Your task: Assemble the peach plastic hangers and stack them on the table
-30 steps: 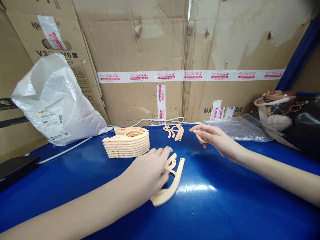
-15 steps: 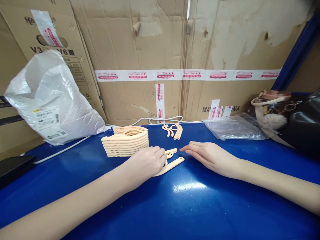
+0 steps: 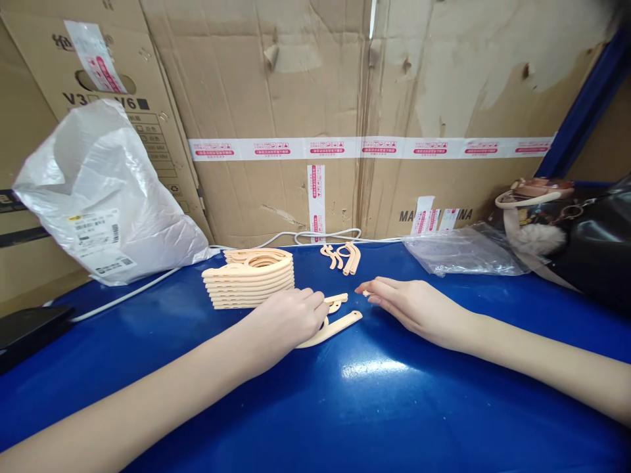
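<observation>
My left hand (image 3: 298, 315) is closed around a cream plastic folding clothes hanger (image 3: 335, 328), whose arm and part of its ring stick out to the right; the rest is covered by my fingers. Just to the right, my right hand (image 3: 409, 305) pinches a small cream piece (image 3: 365, 293) between thumb and fingers, a short gap away from the hanger. Behind my left hand stands a neat stack of folded hangers (image 3: 249, 282). Farther back lie loose cream hanger parts (image 3: 349, 257), several curved pieces and hooks.
A white plastic bag (image 3: 113, 197) with a label leans at the left, above a black object (image 3: 34, 332) and a white cable (image 3: 128, 295). Clear plastic bags (image 3: 463, 253) and a dark handbag (image 3: 596, 243) sit at the right. Cardboard (image 3: 276, 85) walls the back of the blue table (image 3: 394, 420).
A small cream piece now shows between my right fingertips, which have drawn slightly to the right. My left hand stays on the hanger, almost unmoved.
</observation>
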`<state>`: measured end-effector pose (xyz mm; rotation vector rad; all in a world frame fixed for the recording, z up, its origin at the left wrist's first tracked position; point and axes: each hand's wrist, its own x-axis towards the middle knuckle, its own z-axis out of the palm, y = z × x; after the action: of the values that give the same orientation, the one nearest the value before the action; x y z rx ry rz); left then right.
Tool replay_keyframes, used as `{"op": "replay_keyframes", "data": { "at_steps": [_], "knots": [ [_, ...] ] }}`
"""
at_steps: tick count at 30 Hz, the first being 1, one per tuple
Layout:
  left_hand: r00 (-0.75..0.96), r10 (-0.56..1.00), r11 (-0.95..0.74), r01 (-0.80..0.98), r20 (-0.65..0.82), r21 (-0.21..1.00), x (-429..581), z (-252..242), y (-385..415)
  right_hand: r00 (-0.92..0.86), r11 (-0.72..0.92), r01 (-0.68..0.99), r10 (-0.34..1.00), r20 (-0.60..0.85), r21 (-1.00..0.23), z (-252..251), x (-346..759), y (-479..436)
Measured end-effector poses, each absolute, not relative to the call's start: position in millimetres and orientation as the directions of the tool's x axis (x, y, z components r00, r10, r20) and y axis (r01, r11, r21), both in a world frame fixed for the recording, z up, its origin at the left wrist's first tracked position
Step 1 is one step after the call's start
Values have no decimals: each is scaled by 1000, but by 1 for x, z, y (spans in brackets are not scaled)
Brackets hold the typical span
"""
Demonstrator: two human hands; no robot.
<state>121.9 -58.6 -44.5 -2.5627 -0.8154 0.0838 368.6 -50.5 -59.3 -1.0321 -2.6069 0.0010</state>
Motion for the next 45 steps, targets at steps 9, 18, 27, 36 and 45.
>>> {"op": "replay_keyframes", "data": {
  "at_steps": [9, 18, 27, 36, 45],
  "knots": [
    [721, 673, -693, 692, 162, -201, 128, -43, -75, -593, 632, 759, 771, 233, -157, -55, 366, -54],
    [681, 710, -657, 732, 181, -179, 132, -45, -79, -677, 706, 684, 709, 201, -186, -56, 363, -59],
    [644, 750, -627, 765, 149, -151, 127, -46, -72, -801, 743, 486, 589, 104, -460, -44, 367, -64],
    [699, 633, -757, 649, 332, 77, 130, -46, -83, -540, 584, 619, 802, 256, -525, -46, 372, -53],
    [714, 686, -717, 630, 142, 298, 129, -62, -81, -542, 571, 690, 815, 207, -444, -46, 369, -57]
  ]
}}
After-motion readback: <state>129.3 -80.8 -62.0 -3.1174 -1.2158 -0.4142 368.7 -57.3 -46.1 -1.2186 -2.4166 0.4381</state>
